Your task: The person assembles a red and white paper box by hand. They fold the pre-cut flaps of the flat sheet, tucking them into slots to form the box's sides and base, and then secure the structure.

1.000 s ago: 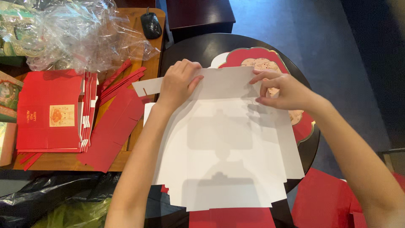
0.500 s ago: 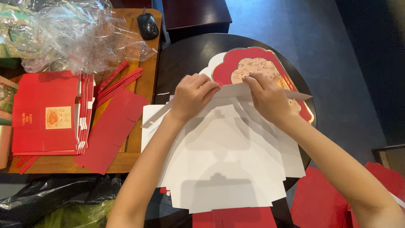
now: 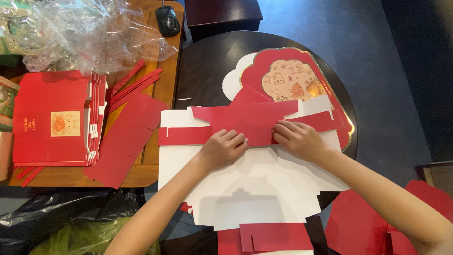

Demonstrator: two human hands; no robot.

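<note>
A flat cardboard box blank, white inside and red outside, lies on the round dark table. Its far flap is folded toward me, red side up. My left hand presses with curled fingers on the fold's near edge. My right hand presses flat beside it, the two hands almost touching. Beyond the flap lies a red scalloped panel with a beige cartoon picture.
A wooden table on the left holds a stack of flat red boxes, loose red card pieces, crumpled clear plastic and a black mouse. Red sheets lie at lower right, dark bags at lower left.
Both hands pulled the far flap over toward me and pressed it down, so its red side now shows. The scalloped panel behind it came into view.
</note>
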